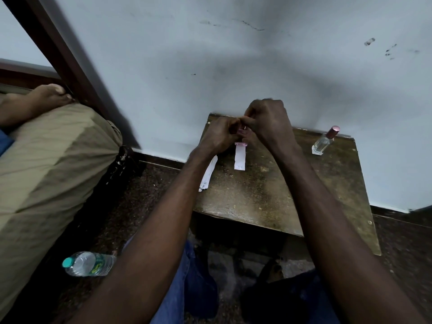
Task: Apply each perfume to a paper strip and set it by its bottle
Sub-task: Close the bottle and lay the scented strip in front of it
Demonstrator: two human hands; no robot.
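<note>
So, both hands are bunched together just behind the paper strip (pixel 239 158) that's lying flat on the tabletop (pixel 268 195). The left hand (pixel 218 136) and right hand (pixel 268 121) are curled tight on a small pink item (pixel 241 131). It's mostly hidden by fingers, so what it is can't be told. A stack of strips (pixel 208 174) is seen left of the paper strip, and a pink-capped perfume bottle (pixel 324 141) well off to its right.
</note>
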